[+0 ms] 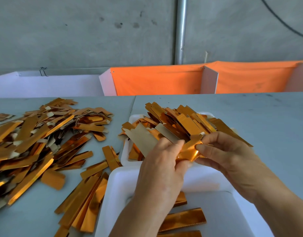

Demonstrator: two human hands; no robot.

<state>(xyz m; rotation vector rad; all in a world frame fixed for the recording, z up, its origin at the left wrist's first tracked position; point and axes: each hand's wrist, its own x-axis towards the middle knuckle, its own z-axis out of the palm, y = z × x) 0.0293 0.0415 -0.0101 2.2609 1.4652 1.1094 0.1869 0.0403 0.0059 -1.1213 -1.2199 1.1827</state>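
From the head camera I see my left hand (157, 168) and right hand (232, 158) pinching one gold foil carton blank (190, 152) between curled fingers, above the near white tray (116, 189) on the worktop (266, 120).

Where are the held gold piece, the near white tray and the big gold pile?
gold piece (190, 152): head view, its shiny creased middle.
near white tray (116, 185): head view, its left rim.
big gold pile (45, 134): head view, a strip at its middle.
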